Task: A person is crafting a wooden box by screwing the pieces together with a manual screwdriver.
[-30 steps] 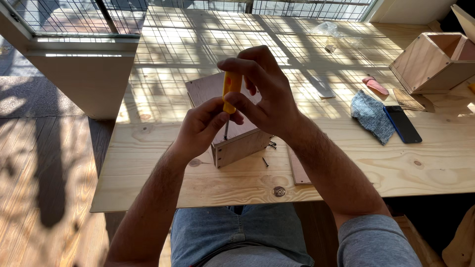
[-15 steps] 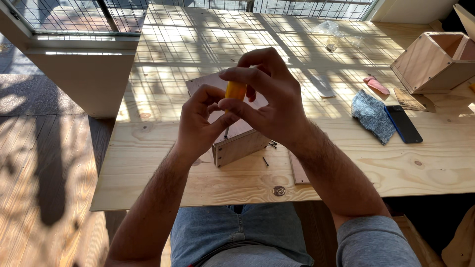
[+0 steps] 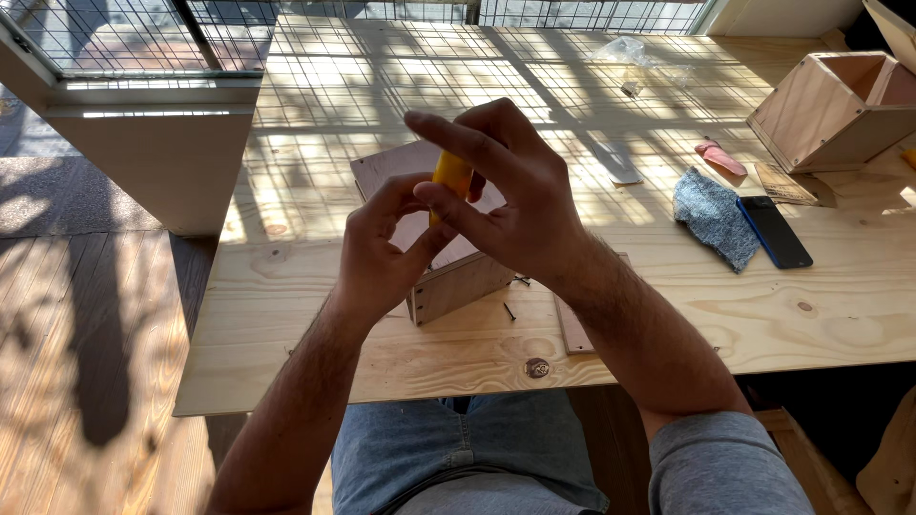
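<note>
Outdoors, both hands (image 3: 458, 224) pinch a yellow handle (image 3: 450, 175) above a sunlit plywood table (image 3: 382, 353).

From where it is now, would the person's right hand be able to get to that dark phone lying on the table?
Probably yes. The right hand is busy gripping a yellow tool handle, but the phone lies flat on the table on that same side, with only a blue cloth beside it and nothing standing between.

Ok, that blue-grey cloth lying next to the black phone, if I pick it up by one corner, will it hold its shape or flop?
The blue-grey cloth looks rumpled, with soft folds, so it would probably droop from a pinched corner. It seems thin and likely light. Its edge lies against the black phone, so dragging it might nudge the phone along the wooden table.
</note>
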